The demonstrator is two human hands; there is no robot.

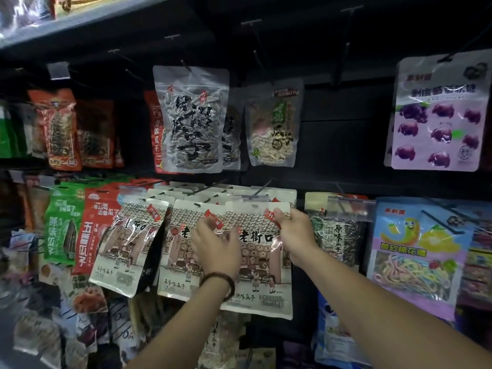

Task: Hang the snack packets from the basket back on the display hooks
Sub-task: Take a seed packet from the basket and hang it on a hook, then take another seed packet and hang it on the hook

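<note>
A white seed packet [262, 265] with a tiled-roof drawing hangs in front of the middle display row. My right hand [295, 233] pinches its upper right corner. My left hand [215, 249], with a bead bracelet on the wrist, lies flat on the packet's left half, fingers spread. Two packets of the same design hang to the left, one [178, 251] straight and one [127, 249] tilted. A dark hook [259, 191] juts out just above the held packet. The basket is out of view.
Upper row: a clear striped-seed bag [191, 121], a green-label bag [274, 123], red bags [61, 129] at left, a purple packet [436, 115] at right. Several bare hooks [255, 33] stick out above. A colourful candy bag [418, 251] hangs right; more packets crowd below.
</note>
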